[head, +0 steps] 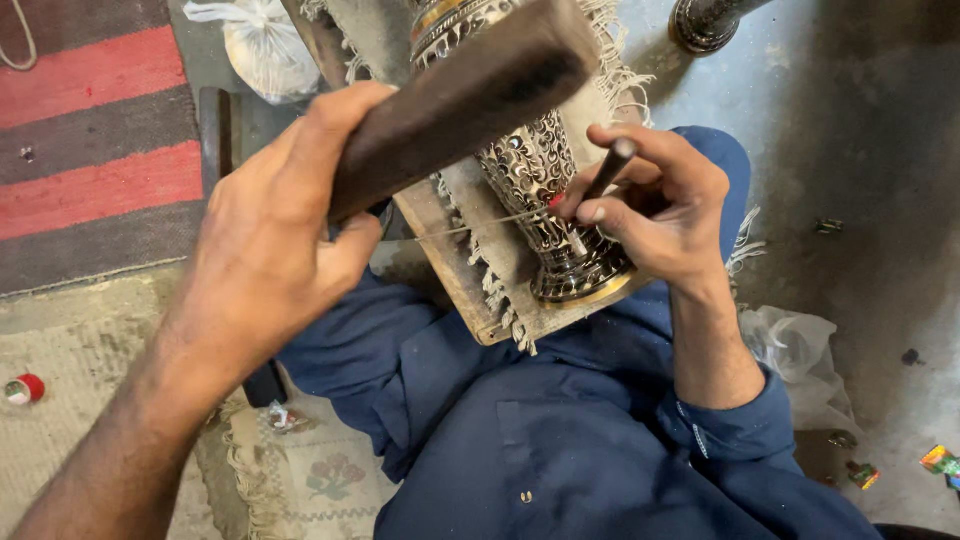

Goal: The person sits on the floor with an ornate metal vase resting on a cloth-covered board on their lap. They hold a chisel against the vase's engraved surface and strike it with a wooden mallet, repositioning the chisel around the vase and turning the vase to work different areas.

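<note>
My left hand [260,250] grips a dark wooden mallet block [460,100], held raised over an ornate engraved metal vase [535,170]. The vase lies on its side on a fringed cloth over a wooden board [450,260] across my lap. My right hand [665,210] holds a thin dark metal punch [612,165] with its tip against the vase's patterned wall. A fine wire [470,226] runs from the punch tip leftwards under the mallet. The mallet hides the vase's upper part.
A red and grey striped rug [90,150] lies at the left, a white plastic bag [265,45] at the top. Another metal base [705,22] stands at the top right. A small red spool [25,388], a clear bag [800,350] and small wrappers [940,460] lie on the floor.
</note>
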